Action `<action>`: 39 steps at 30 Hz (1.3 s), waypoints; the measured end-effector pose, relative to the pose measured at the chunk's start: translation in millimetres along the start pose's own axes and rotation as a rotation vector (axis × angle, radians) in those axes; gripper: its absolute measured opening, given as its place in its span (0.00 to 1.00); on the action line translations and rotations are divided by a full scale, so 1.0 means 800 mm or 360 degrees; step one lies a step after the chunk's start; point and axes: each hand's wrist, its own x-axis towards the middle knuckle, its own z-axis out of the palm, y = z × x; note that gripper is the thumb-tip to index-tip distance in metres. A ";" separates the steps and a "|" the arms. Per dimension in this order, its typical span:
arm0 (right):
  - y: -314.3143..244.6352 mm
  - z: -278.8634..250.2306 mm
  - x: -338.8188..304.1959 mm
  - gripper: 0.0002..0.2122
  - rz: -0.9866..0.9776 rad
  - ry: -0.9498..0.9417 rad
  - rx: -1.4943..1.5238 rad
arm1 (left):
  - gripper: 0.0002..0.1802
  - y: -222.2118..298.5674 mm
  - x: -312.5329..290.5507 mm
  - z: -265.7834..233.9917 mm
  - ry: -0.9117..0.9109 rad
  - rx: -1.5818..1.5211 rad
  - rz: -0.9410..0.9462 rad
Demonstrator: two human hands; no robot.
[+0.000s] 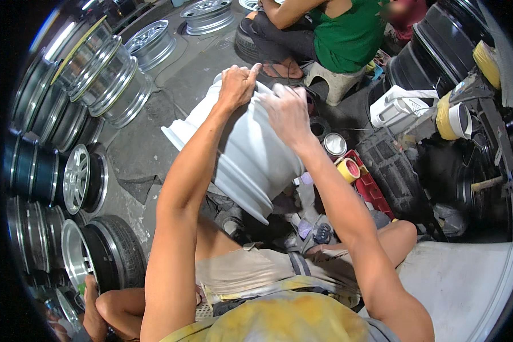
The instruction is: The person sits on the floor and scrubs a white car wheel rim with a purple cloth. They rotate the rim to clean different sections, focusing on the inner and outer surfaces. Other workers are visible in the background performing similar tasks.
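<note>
A pale grey wheel rim (242,165) stands tilted in front of me, between my forearms. At its far upper edge my left hand (237,86) is closed, with the fingers curled against the rim and the thumb raised. My right hand (288,114), whitened with dust, lies against the rim's upper right side. Motion smears its fingers, so whether it holds anything is hidden.
Stacked wheel rims (100,74) line the left, with a tyre (117,251) below. Ahead, a person in a green top (347,37) sits on a stool (336,82). A can (334,145), tape roll (348,170) and red tray (370,191) lie right.
</note>
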 end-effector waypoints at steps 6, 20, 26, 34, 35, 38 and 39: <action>-0.002 0.012 -0.197 0.19 0.0545 0.0253 0.0192 | 0.38 -0.032 0.010 -0.009 -0.0080 0.0069 -0.0285; 0.045 0.022 -0.369 0.15 0.1404 0.0225 0.0272 | 0.54 0.132 -0.169 0.008 -0.0477 0.0645 0.0244; 0.036 -0.028 -0.310 0.16 0.1419 0.0423 0.0506 | 0.21 0.208 -0.304 0.055 -0.1552 -0.0015 0.0356; 0.001 -0.078 -0.239 0.12 0.0742 0.0368 0.0338 | 0.11 0.138 -0.182 -0.152 0.0153 0.0258 -0.0013; -0.009 -0.077 -0.219 0.13 0.0602 0.0393 0.0326 | 0.14 0.122 -0.179 -0.164 0.0281 0.0571 -0.0144; -0.023 -0.054 -0.176 0.18 0.0316 0.0469 0.0286 | 0.21 0.035 -0.201 -0.150 0.0637 0.0931 -0.0443; -0.018 -0.040 -0.174 0.18 0.0147 0.0408 0.0123 | 0.23 0.024 -0.202 -0.142 0.0748 0.0939 -0.0522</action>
